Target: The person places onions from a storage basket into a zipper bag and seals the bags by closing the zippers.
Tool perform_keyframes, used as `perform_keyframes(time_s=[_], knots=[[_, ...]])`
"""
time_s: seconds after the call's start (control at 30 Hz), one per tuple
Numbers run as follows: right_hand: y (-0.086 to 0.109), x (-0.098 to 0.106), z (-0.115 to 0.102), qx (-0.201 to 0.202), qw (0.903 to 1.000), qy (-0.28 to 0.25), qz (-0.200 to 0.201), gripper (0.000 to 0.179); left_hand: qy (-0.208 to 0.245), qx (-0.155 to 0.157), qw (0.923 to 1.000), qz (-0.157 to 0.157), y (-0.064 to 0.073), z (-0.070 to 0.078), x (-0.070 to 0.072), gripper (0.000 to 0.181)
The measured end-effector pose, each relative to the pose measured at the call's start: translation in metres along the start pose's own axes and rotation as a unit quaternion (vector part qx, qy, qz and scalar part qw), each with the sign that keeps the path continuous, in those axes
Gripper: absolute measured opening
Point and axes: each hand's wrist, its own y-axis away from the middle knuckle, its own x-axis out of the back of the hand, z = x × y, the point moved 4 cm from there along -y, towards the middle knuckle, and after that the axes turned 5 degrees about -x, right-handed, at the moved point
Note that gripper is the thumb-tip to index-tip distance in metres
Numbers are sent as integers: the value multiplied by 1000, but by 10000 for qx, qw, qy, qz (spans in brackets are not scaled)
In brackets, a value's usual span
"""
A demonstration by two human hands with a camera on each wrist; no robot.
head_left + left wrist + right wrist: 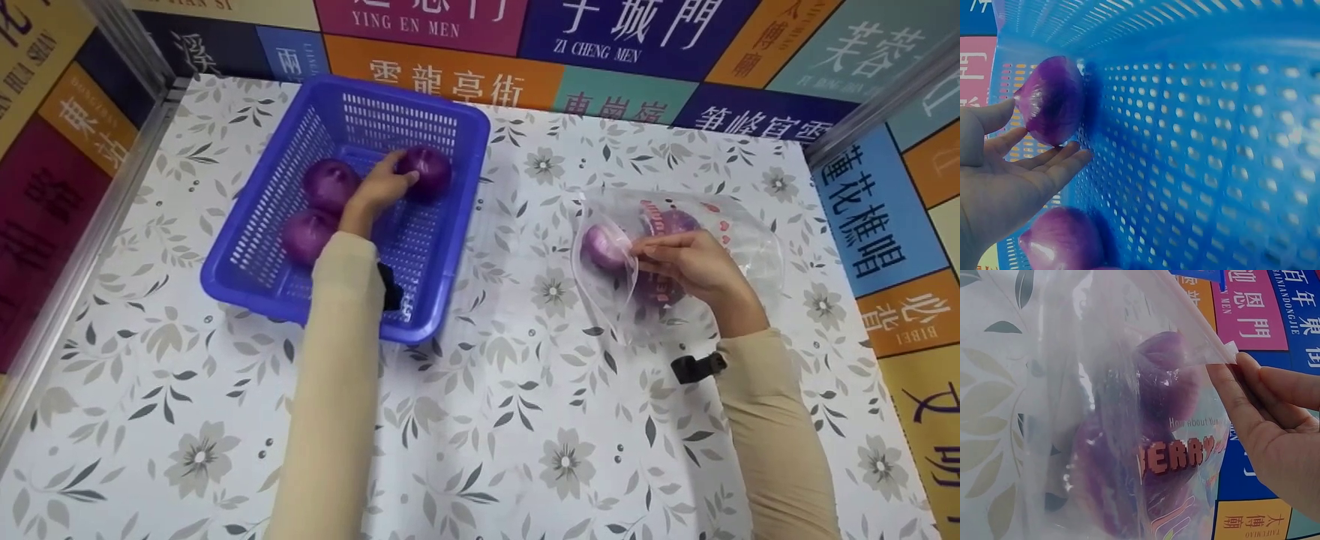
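Note:
In the head view, my left hand (382,184) reaches into the blue basket (465,217). Its thumb and fingers pinch the pointed end of a red onion (426,171); the left wrist view shows the other fingers stretched beneath that onion (1053,101). Two more red onions (330,185) lie in the basket's left side, one partly behind the forearm. My right hand (694,266) pinches the rim of a clear zip bag (750,232) between thumb and fingers. Inside the bag are red onions (1168,377), blurred by the plastic, which carries red lettering.
A white tablecloth (465,420) with grey flowers and leaves covers the table. Panels (450,71) with coloured blocks and writing stand along its back and both sides. A black wrist camera (697,367) is on the right sleeve.

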Motion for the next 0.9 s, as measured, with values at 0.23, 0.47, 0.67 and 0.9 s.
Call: perform_keyframes(time_s=[0.23,0.47,0.67,0.9], knots=[[-1,2,1,-3,10000,39,1,20,93,23,9999,36,-2,-1,-4,54],[-2,1,1,40,9999,-65,-67,19,315,104,9993,184,1,1,-5,47],[-1,0,1,89,9999,-70,-62,19,882,206,9956,249,0,0,-6,43],[0,0,0,33,10000,-57,-19,19,1146,446,9919,316,0,-2,-5,41]])
